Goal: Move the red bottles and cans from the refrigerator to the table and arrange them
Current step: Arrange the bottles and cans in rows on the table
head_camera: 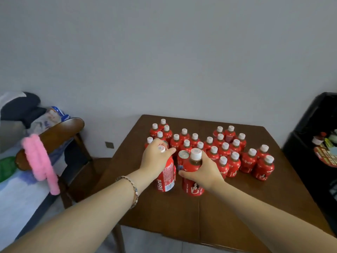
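Several red bottles with white caps point(224, 148) stand in a cluster on the brown wooden table point(182, 216). My left hand point(155, 159) grips the top of a red bottle marked JUICE point(166, 178) at the near left of the cluster. My right hand point(202, 170) grips another red bottle point(193, 187) round its shoulder, just below its white cap. Both held bottles are upright and side by side. A red can point(182, 156) with a silver top stands just behind them, between my two hands.
A wooden chair point(54, 137) with a pink fluffy cloth point(42, 161) draped on its back stands left of the table, next to a bed with bedding. At the right edge is a black refrigerator point(313, 136) with items inside. A grey wall rises behind the table.
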A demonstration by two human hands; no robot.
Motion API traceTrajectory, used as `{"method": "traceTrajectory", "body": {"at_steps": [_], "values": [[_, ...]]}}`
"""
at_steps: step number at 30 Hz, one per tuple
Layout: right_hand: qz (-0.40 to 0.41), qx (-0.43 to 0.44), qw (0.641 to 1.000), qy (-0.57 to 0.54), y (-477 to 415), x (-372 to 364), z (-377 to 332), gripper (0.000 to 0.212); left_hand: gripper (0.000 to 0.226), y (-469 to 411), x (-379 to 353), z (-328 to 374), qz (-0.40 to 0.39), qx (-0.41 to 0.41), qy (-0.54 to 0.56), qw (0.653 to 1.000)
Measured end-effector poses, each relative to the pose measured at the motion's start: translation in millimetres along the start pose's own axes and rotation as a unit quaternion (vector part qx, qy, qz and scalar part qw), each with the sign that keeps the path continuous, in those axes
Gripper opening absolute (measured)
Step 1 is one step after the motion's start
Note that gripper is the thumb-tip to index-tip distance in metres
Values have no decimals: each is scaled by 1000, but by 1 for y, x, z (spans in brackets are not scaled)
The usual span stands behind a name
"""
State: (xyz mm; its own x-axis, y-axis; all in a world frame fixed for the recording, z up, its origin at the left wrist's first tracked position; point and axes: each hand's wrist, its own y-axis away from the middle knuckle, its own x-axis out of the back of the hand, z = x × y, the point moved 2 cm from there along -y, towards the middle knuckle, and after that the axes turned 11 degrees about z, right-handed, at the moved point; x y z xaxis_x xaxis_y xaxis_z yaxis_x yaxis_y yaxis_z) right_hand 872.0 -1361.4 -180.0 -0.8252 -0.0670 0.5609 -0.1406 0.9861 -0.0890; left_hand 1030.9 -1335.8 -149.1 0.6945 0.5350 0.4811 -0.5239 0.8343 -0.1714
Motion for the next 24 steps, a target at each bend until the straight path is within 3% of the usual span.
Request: {"method": "traceTrajectory", "body": {"at_steps": [6, 9, 17, 24], "values": [[20, 14, 1000, 19, -87, -60, -21, 55, 17, -116, -1, -30, -13, -27, -14, 999], [39, 16, 999, 25, -137, -89, -25, 60, 18, -174, -10, -45, -16, -30, -18, 999], [75, 32, 997, 0, -267, -148, -37, 61, 19, -313, -39, -90, 78, -21, -25, 996], [69, 24, 996, -57, -386, -205, -56, 49, 20, -435, -73, -145, 86, 11, -5, 996]]}}
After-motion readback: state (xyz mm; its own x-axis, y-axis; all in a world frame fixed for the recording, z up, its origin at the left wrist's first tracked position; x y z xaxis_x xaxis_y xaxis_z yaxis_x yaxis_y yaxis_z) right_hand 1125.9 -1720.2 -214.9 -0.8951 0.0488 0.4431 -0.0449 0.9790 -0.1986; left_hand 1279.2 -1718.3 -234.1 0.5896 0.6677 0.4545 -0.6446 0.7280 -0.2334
